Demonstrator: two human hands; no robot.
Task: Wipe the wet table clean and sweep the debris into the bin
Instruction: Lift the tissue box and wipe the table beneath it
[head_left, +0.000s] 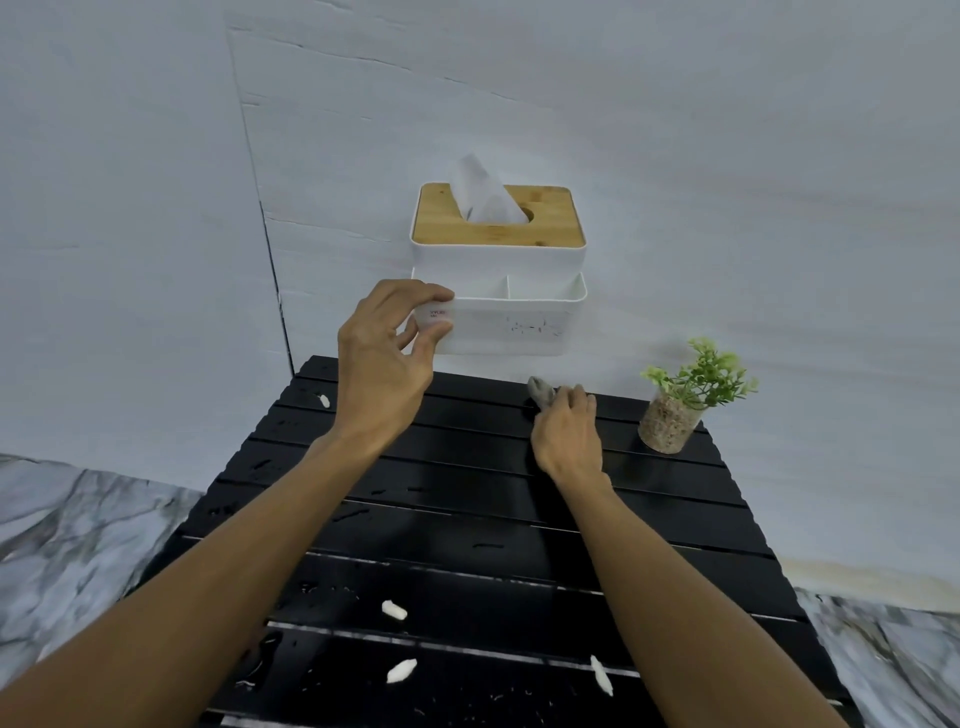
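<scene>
A black slatted table (467, 525) carries water droplets and several white paper scraps, such as a scrap (394, 609) near the front and a scrap (324, 400) at the back left. My left hand (387, 358) grips the left front corner of a white tissue box (498, 275) with a wooden lid, which is held up above the table's far edge. My right hand (566, 431) presses a grey cloth (541, 391) on the table below the box. No bin is in view.
A small green plant in a glass jar (675, 415) stands at the table's back right. A white wall (727, 208) rises behind the table. Marble-patterned floor (78, 525) shows on both sides.
</scene>
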